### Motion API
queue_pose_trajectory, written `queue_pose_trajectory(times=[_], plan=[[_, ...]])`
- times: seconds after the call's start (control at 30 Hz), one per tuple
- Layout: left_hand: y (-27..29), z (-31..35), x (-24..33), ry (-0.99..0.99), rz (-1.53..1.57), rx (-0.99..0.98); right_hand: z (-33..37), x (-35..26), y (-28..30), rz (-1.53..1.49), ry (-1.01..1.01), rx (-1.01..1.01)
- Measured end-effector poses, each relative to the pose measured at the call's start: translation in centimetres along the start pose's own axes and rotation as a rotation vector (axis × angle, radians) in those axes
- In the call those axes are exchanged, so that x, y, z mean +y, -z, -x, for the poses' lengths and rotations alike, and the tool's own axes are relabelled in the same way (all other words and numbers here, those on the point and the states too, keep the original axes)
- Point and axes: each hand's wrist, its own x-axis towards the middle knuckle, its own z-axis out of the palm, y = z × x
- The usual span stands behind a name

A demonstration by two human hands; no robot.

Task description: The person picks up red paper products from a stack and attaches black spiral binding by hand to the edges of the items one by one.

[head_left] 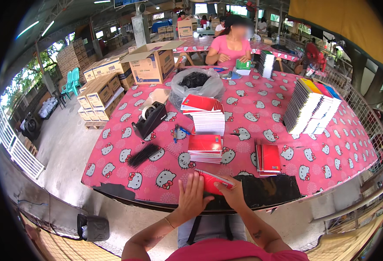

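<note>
A red spiral notebook [213, 179] lies at the near edge of the table, tilted slightly. My left hand [192, 195] rests flat on its left part with fingers spread. My right hand [231, 191] grips its right side from below. Just beyond it sits a short stack of red notebooks [205, 148], and behind that a taller stack of white-edged notebooks with a red one on top [206, 115]. A black plastic sheet [269, 190] covers the table edge to the right of my hands.
The table has a pink cartoon-cat cloth [252, 108]. On it: black tape dispenser [150, 119], black spiral binding comb [143, 155], blue pens [179, 132], grey bag [195, 85], red notebooks [267, 157], tall notebook rows [311, 108]. A person in pink [231, 45] sits opposite. Cardboard boxes [152, 63] stand left.
</note>
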Motion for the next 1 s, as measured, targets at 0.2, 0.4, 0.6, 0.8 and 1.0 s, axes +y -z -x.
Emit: queue_pose_trajectory(times=[0.2, 0.4, 0.6, 0.8, 1.0], plan=[[0.5, -0.8, -0.2, -0.078, -0.022, -0.126, 0.4, -0.5, 0.1, -0.057, -0.107, -0.006], [1.8, -4.5, -0.9, -0.017, -0.098, -0.013, 0.3, -0.3, 0.0, 0.004, -0.116, -0.034], [1.8, -5.0, -0.5, 0.031, -0.190, 0.056, -0.2, -1.0, 0.1, 0.046, -0.059, -0.046], [0.2, -1.2, 1.8, -0.136, 0.053, 0.045, -0.9, -0.5, 1.4, -0.013, -0.057, -0.079], [2.1, -5.3, -1.9, -0.238, 0.203, 0.120, -3.1, -1.7, 4.2, 0.007, 0.074, -0.381]])
